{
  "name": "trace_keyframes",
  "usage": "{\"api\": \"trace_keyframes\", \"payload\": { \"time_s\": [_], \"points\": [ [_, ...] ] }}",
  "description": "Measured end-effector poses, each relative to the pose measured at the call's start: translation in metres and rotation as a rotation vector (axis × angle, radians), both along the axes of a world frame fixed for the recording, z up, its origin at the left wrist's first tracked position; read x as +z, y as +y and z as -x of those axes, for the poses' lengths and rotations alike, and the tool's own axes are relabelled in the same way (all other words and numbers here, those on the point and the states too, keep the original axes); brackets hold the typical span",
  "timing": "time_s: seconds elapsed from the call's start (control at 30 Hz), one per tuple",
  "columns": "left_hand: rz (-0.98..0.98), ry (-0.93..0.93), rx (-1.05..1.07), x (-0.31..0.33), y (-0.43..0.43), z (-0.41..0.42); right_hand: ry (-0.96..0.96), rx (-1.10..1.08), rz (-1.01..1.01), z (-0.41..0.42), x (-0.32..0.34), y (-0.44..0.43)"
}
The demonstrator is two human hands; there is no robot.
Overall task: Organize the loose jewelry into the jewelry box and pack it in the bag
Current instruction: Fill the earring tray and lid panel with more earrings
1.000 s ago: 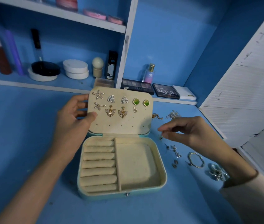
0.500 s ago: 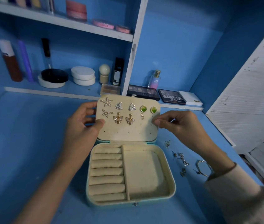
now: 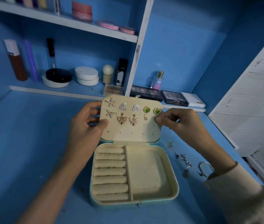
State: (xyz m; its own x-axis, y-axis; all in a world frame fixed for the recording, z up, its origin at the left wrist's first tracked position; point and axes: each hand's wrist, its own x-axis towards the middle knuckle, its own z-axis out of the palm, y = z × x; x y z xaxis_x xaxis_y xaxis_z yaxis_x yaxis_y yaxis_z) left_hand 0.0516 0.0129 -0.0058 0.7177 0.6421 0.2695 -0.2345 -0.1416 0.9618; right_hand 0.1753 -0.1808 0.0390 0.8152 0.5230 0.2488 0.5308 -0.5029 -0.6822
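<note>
A rectangular teal jewelry box (image 3: 120,203) with a cream lining is sitting open on the blue painted surface (image 3: 31,159), at 6 o'clock in the view. Its cream padded lid (image 3: 128,131) is standing upright at the box's 12 o'clock side. The left hand (image 3: 86,125) is gripping the lid's 9 o'clock edge, thumb on the front face and fingers curling behind. The right hand (image 3: 181,122) is reaching the lid's 3 o'clock edge with thumb and forefinger pinched together, just below a green square earring (image 3: 157,111). Whether a small piece is sitting between them cannot be told.

Gold starfish earrings (image 3: 111,102), sparkling triangle earrings (image 3: 123,106), gold butterfly drop earrings (image 3: 121,120) and a tiny gold pineapple earring (image 3: 145,117) are pinned across the lid. Inside the box, cream ring rolls (image 3: 110,172) are filling the 9 o'clock half.

At the box's 3 o'clock, small loose silver pieces (image 3: 184,159) are lying scattered on the surface. A silver bangle (image 3: 205,166) is lying beyond them, beside the right cuff.
</note>
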Motion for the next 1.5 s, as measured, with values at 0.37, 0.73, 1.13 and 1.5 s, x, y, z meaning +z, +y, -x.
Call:
{"api": "trace_keyframes", "payload": {
  "time_s": [0.37, 0.73, 1.13, 1.5],
  "points": [
    [-0.001, 0.0, 0.003, 0.0, 0.0, 0.001, -0.04, 0.019, 0.058, 0.0, 0.002, 0.002],
    [0.002, -0.003, 0.005, 0.001, 0.0, 0.0, -0.102, -0.086, -0.002, -0.003, -0.007, 0.004],
    [-0.002, -0.014, -0.003, 0.0, 0.0, 0.0, -0.16, -0.011, -0.057, -0.006, 0.004, 0.003],
    [-0.253, -0.074, 0.319, 0.013, -0.024, 0.019, -0.239, 0.054, 0.143, -0.002, 0.022, -0.003]
  ]
}}
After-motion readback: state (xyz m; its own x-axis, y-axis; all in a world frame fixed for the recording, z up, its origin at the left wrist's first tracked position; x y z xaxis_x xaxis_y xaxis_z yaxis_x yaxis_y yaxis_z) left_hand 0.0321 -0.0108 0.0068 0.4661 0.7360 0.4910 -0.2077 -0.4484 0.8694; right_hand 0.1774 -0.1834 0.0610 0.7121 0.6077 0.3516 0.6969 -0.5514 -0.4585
